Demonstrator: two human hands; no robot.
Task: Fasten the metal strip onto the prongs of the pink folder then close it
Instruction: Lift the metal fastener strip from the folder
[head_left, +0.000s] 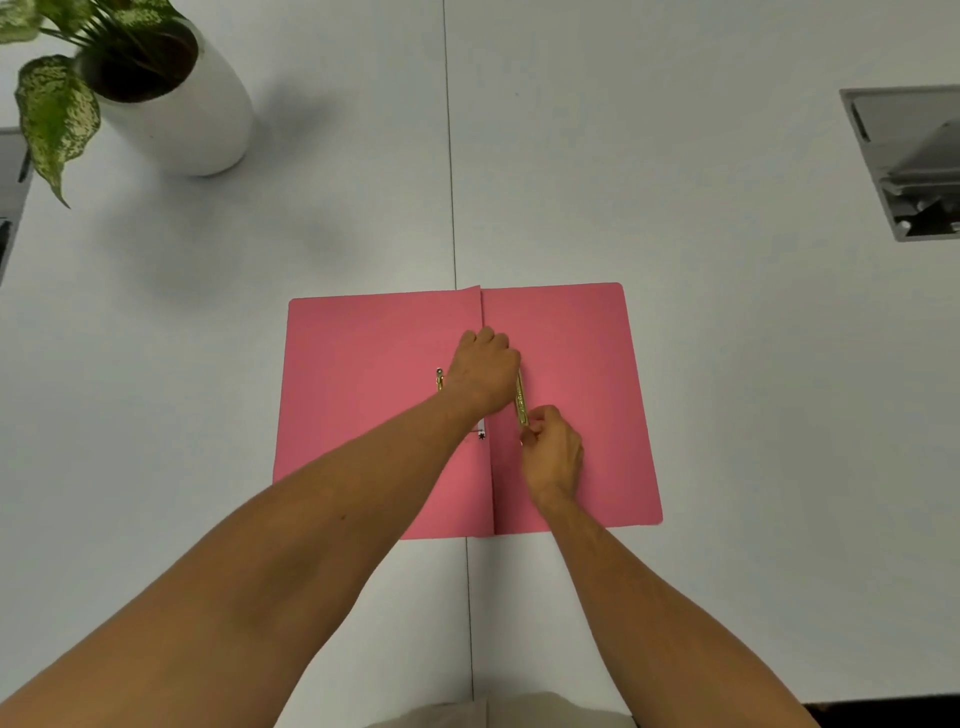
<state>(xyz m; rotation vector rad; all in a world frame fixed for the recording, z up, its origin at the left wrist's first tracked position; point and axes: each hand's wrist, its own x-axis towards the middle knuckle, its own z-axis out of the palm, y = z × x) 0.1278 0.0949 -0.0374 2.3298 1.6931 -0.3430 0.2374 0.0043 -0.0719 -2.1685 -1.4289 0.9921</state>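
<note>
The pink folder (353, 395) lies open and flat on the white table, its fold running up the middle. A gold metal strip (520, 399) lies lengthwise just right of the fold. My left hand (483, 371) covers the strip's far end, fingers curled down on it. My right hand (553, 449) pinches the strip's near end with fingertips. A gold prong piece (439, 379) shows on the left flap beside my left wrist. The rest of the prongs is hidden under my hands.
A white pot with a green-speckled plant (171, 98) stands at the far left. A grey recessed cable box (909, 161) is set into the table at the far right. A seam (451, 156) runs down the table's middle under the folder.
</note>
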